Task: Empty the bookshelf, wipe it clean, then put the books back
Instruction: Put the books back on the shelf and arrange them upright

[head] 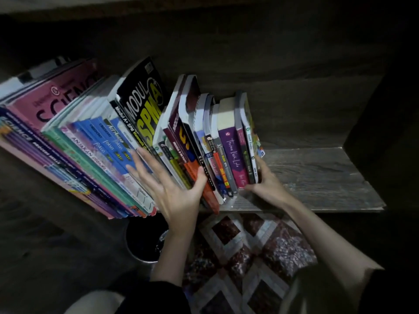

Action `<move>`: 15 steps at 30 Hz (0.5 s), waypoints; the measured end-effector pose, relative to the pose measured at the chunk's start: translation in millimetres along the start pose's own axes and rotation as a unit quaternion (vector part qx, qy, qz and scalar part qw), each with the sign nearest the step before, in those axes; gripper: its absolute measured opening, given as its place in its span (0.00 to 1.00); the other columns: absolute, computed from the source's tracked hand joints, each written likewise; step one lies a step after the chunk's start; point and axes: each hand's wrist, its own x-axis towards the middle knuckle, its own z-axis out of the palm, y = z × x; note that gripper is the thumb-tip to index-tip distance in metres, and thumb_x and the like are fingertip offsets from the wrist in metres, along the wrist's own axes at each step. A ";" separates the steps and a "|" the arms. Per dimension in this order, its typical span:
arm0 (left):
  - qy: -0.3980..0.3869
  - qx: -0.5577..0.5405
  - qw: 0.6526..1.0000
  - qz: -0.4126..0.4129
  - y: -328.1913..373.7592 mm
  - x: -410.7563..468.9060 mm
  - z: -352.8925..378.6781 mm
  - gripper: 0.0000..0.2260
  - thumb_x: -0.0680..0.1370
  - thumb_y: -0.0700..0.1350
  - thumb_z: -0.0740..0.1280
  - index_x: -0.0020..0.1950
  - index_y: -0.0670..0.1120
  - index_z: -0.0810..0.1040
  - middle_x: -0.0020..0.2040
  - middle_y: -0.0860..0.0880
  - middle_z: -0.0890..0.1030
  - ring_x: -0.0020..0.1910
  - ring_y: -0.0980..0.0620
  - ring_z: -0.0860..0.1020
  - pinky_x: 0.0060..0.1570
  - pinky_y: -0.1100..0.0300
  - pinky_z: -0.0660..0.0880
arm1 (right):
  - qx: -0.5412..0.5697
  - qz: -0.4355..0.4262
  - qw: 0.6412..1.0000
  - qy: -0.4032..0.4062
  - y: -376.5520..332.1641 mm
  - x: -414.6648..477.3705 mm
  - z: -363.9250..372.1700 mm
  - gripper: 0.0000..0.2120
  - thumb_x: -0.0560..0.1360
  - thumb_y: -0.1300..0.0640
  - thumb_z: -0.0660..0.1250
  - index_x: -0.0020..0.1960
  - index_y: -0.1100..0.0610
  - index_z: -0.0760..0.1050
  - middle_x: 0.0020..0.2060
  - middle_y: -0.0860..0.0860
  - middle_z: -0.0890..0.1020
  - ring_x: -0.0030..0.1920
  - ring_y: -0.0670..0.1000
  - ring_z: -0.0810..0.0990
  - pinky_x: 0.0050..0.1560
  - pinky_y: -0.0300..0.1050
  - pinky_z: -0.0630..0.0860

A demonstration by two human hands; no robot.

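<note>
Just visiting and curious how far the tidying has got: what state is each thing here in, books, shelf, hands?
Shelf: loaded at left, bare board at right.
Large workbooks: on the shelf, leaning.
Small paperbacks: on the shelf, spines out, held at their right end.
Left hand: fingers spread, touching spines.
Right hand: grips the paperbacks' end.
Bin: below the shelf, open-topped.

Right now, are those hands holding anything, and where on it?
The right hand grips the rightmost small books at the lower end of their spines. The left hand lies open against the taller books, holding nothing.
</note>
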 end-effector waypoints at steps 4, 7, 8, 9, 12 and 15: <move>-0.052 0.005 0.999 -0.007 -14.2 -12.2 -15.2 0.51 0.65 0.71 0.65 0.75 0.60 0.33 0.77 0.43 0.39 0.76 0.44 0.40 0.71 0.38 0.47 | -0.031 0.024 0.999 0.033 0.0 0.0 -7.6 0.48 0.67 0.57 0.74 0.76 0.42 0.46 0.72 0.56 0.66 0.73 0.62 0.56 0.72 0.59 0.53; -0.031 -0.041 0.996 -0.068 -28.0 -18.6 -33.5 0.46 0.69 0.72 0.58 0.77 0.55 0.37 0.78 0.43 0.39 0.76 0.47 0.41 0.72 0.49 0.42 | 0.018 0.048 0.991 0.123 -3.4 -7.9 -4.7 0.47 0.68 0.59 0.74 0.77 0.48 0.49 0.70 0.59 0.67 0.73 0.62 0.58 0.72 0.58 0.57; -0.015 -0.043 0.995 -0.094 -33.7 -17.7 -38.0 0.44 0.71 0.71 0.57 0.77 0.52 0.38 0.78 0.41 0.41 0.76 0.45 0.42 0.72 0.52 0.41 | 0.036 0.049 0.983 0.175 -7.2 -15.0 -1.6 0.44 0.68 0.61 0.73 0.76 0.49 0.52 0.69 0.60 0.68 0.71 0.62 0.59 0.71 0.57 0.59; 0.000 -0.037 0.992 -0.120 -39.7 -15.3 -41.8 0.43 0.73 0.69 0.56 0.78 0.49 0.40 0.77 0.39 0.42 0.76 0.43 0.44 0.72 0.53 0.40 | 0.052 0.041 0.968 0.244 -12.6 -25.4 4.0 0.38 0.69 0.64 0.70 0.75 0.52 0.57 0.66 0.60 0.70 0.69 0.62 0.62 0.69 0.56 0.61; 0.036 -0.002 0.980 -0.198 -59.9 -1.5 -53.2 0.41 0.75 0.58 0.62 0.77 0.43 0.43 0.76 0.34 0.45 0.75 0.37 0.47 0.72 0.53 0.42 | 0.119 -0.074 0.905 0.401 -32.6 -72.4 47.1 0.19 0.69 0.69 0.63 0.56 0.55 0.70 0.50 0.54 0.73 0.56 0.54 0.71 0.59 0.53 0.69; 0.039 0.014 0.973 -0.226 -81.1 7.3 -65.9 0.44 0.75 0.52 0.70 0.77 0.43 0.43 0.75 0.32 0.45 0.75 0.35 0.48 0.72 0.46 0.47 | 0.197 -0.172 0.927 0.269 -51.6 -114.5 119.7 0.09 0.71 0.67 0.59 0.42 0.55 0.73 0.37 0.50 0.75 0.39 0.39 0.73 0.42 0.33 0.70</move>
